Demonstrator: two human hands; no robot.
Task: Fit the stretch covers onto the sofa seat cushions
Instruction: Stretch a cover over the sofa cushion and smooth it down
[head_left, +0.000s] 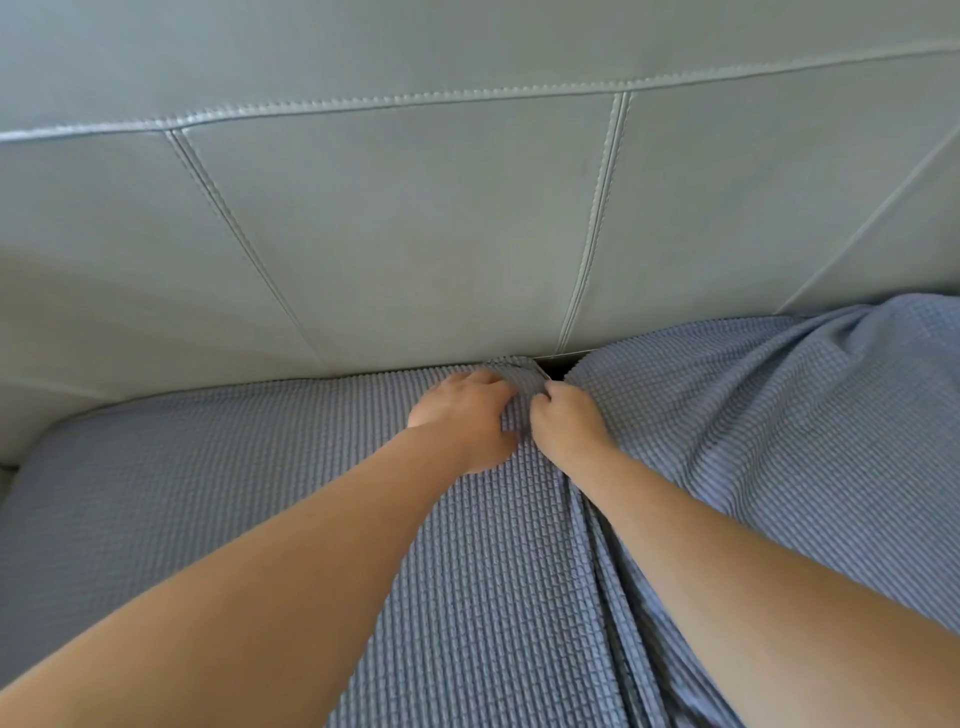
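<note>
Both hands bunch blue waffle-textured stretch cover by the grey leather sofa backrest: left hand and right hand each curled gripping fabric.

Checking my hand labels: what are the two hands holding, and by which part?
Both hold the blue stretch cover at its bunched rear corner by the backrest. The left hand grips the fold; the right hand pinches it beside.

Both forearms are bare, with no sleeves, rings or watch.
</note>
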